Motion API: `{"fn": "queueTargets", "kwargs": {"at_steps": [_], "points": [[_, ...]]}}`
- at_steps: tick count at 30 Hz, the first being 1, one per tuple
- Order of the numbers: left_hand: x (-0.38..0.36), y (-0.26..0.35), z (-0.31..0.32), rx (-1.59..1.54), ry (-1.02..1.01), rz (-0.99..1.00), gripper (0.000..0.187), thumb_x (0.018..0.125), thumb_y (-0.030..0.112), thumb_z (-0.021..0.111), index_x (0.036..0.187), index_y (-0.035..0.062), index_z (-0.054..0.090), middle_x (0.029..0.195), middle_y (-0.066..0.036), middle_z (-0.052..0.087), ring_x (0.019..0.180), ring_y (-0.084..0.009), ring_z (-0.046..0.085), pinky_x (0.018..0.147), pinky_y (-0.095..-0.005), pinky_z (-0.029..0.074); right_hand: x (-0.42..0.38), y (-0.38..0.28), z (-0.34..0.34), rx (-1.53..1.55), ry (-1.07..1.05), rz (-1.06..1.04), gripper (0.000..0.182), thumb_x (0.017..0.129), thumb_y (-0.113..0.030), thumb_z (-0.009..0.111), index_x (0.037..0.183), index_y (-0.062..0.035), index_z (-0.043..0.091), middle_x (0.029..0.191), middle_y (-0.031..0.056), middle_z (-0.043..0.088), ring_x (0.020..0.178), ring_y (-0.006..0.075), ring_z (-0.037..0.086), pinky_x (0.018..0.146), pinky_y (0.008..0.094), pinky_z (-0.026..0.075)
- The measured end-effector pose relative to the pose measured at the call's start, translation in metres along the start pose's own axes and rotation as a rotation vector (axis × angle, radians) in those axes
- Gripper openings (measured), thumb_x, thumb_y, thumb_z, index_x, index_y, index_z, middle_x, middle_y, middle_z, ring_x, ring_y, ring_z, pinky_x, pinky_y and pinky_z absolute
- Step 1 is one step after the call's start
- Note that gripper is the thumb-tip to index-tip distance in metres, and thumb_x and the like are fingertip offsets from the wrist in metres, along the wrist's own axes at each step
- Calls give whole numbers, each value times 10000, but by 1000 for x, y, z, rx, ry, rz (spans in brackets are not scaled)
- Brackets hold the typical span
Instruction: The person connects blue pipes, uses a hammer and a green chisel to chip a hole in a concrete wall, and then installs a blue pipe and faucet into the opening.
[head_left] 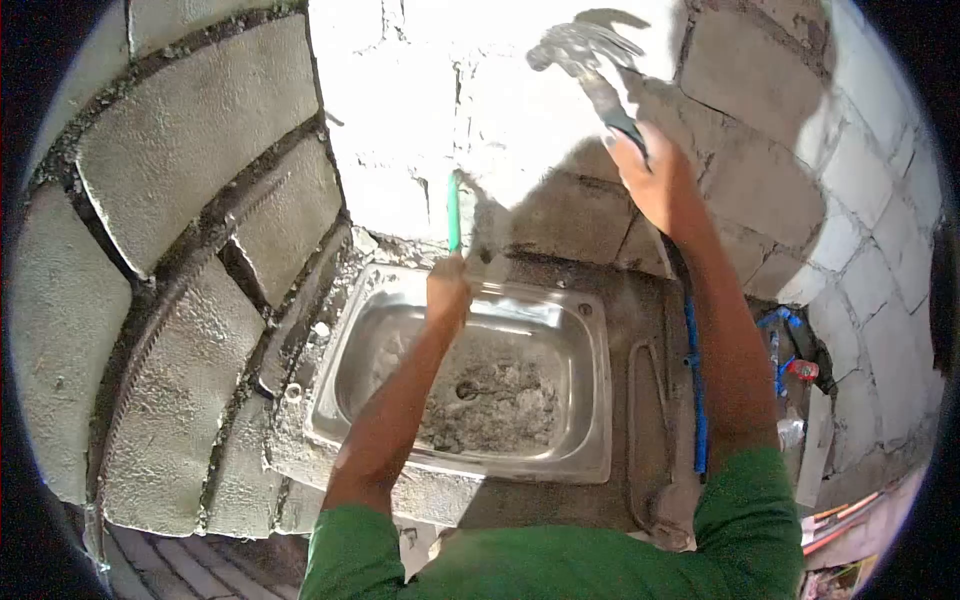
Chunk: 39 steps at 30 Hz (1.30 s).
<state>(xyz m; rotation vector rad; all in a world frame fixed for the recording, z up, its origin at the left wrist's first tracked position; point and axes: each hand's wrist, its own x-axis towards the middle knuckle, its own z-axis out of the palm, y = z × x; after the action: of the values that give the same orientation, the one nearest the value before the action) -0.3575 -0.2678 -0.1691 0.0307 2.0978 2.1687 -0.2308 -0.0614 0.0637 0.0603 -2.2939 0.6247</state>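
Observation:
My left hand (448,290) is closed around a thin green chisel (454,214). The chisel stands nearly upright in the view, and its far end meets the brightly lit block wall (400,120), close to a joint between blocks. Raised at the upper right, my right hand (660,185) grips the handle of a claw hammer (592,75). The hammer's metal head is apart from the chisel, up and to the right of it. Below my left hand lies a stainless steel sink (596,420) with grey rubble and dust in its basin.
A rough block wall (200,130) rises on the left, with wide dark mortar joints. Right of the sink are a bent pipe (640,440) and a blue pipe (699,420). A small red object (803,370) sits farther right. Shadows cover part of the wall ahead.

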Motion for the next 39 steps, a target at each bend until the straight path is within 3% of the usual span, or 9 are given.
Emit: {"fn": "queueTargets", "kwargs": {"at_steps": [6, 10, 17, 21, 23, 27, 32, 35, 39], "points": [[-36, -35, -42, -420, 192, -80, 319, 995, 313, 507, 1013, 7, 593, 595, -3, 492, 418, -108, 430, 363, -268, 323, -33, 39, 15, 192, -105, 175, 400, 890, -409, 625, 988, -21, 637, 765, 121, 634, 714, 162, 588, 682, 352, 486], [-61, -18, -58, -528, 189, -8, 330, 980, 360, 557, 987, 32, 580, 583, 15, 474, 411, -79, 415, 357, -240, 298, -27, 63, 82, 195, 109, 20, 340, 890, -332, 632, 967, -1, 615, 764, 180, 657, 733, 294, 672, 673, 402, 522], [-107, -7, -103, -345, 288, -10, 356, 983, 400, 534, 1051, 57, 597, 600, 40, 491, 406, -63, 406, 316, -234, 299, 13, 82, 128, -358, -136, -84, 415, 929, -390, 593, 998, 19, 593, 838, 222, 653, 705, 283, 650, 600, 385, 506], [-131, -14, -142, -262, 297, 67, 357, 975, 420, 546, 1038, 74, 602, 577, 50, 461, 392, -49, 380, 314, -226, 276, 4, 44, 98, -60, -90, 103, 411, 945, -376, 562, 1081, 10, 602, 826, 204, 659, 731, 270, 649, 669, 373, 512], [-125, -22, -136, -297, 307, 53, 374, 971, 444, 545, 1036, 79, 602, 571, 56, 451, 386, -46, 372, 319, -222, 271, 1, 34, 96, 245, 165, -70, 379, 912, -356, 611, 1060, -7, 604, 806, 258, 652, 768, 398, 669, 676, 468, 515], [-128, -26, -107, -301, 222, 34, 403, 976, 464, 527, 1023, 74, 614, 584, 63, 459, 422, -42, 396, 346, -215, 302, 8, 100, 144, -316, -28, -68, 378, 944, -336, 577, 1059, 22, 614, 706, 158, 637, 665, 292, 631, 610, 385, 504], [-152, -24, -124, -181, 164, 46, 354, 971, 426, 555, 1001, 83, 637, 573, 61, 487, 423, -36, 417, 348, -214, 306, 7, 88, 146, -89, -230, 91, 369, 976, -334, 525, 976, 19, 633, 667, 125, 589, 582, 197, 570, 545, 357, 468], [-153, -31, -141, -219, 245, 6, 333, 965, 421, 571, 977, 97, 650, 560, 61, 485, 407, -40, 419, 342, -212, 278, 6, 40, 113, 151, -88, 9, 305, 974, -286, 526, 1044, 1, 603, 693, 44, 573, 604, 146, 542, 560, 303, 465], [-154, -25, -138, -277, 342, -40, 348, 953, 437, 586, 987, 95, 643, 582, 54, 480, 411, -49, 401, 349, -216, 283, -1, 60, 134, 227, 183, -178, 319, 957, -294, 568, 1077, 1, 580, 823, 157, 661, 723, 229, 626, 651, 340, 514]]}}
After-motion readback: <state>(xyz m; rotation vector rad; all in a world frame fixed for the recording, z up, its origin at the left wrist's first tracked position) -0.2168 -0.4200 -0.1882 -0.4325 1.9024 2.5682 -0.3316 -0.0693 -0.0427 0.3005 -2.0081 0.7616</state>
